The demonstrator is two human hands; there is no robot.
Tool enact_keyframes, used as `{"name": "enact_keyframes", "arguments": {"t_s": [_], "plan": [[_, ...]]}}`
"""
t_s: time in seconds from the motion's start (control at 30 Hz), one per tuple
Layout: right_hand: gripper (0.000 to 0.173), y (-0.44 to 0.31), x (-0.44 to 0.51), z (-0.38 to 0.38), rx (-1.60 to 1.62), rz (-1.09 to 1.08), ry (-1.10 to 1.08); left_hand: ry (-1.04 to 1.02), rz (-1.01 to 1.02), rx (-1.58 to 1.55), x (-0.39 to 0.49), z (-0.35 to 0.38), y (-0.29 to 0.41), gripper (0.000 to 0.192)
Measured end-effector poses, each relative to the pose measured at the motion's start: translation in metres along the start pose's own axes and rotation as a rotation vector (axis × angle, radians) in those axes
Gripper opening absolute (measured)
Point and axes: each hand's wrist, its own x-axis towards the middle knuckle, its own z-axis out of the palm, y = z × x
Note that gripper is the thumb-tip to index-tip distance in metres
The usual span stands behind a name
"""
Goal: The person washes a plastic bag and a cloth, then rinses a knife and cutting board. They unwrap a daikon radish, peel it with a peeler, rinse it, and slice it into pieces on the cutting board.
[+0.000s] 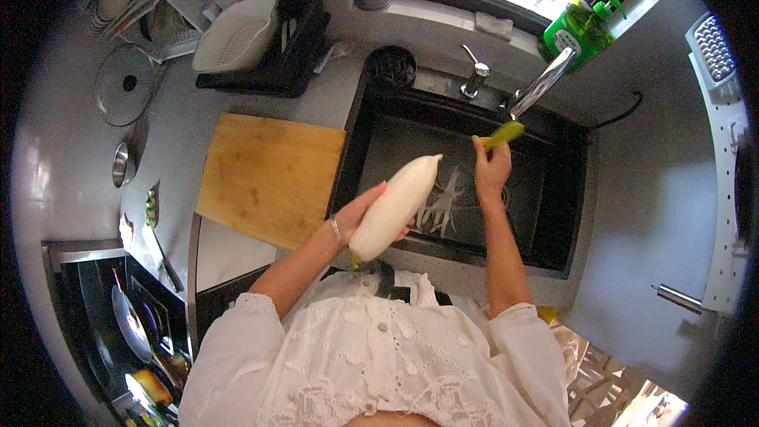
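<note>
A peeled white daikon radish (396,207) lies tilted in my left hand (359,213), over the sink's near left edge. Its narrow tip points up and away, and a green stem end is at its base. My right hand (492,169) is raised over the sink, below the faucet, gripping a yellow-green tool (504,135) too blurred to name surely. The tool is apart from the radish. Pale strips of peel (439,207) lie on the floor of the black sink (385,136), partly hidden behind the radish.
Left of the sink sits a wooden cutting board (273,175). A knife (160,252) lies beside the stove (95,308). Behind stand a white basket (237,35) and a black rack (296,41). The chrome faucet (542,83) and green soap bottle (572,35) rise at the back right.
</note>
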Motion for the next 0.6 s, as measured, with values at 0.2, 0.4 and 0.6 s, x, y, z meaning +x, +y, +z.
{"name": "enact_keyframes", "arguments": {"t_s": [0.2, 0.4, 0.6], "plan": [[0.018, -0.055, -0.038, -0.021, 0.658, 0.369, -0.326, -0.057, 0.157, -0.039, 0.024, -0.018, 0.006, 0.056], [0.024, -0.12, -0.105, -0.044, 0.867, 0.307, -0.751, -0.046, 0.23, -0.089, 0.041, -0.009, 0.008, 0.052], [0.026, -0.088, -0.077, -0.022, 0.903, 0.547, -0.502, -0.24, 0.112, -0.033, 0.031, -0.007, 0.004, 0.052]]}}
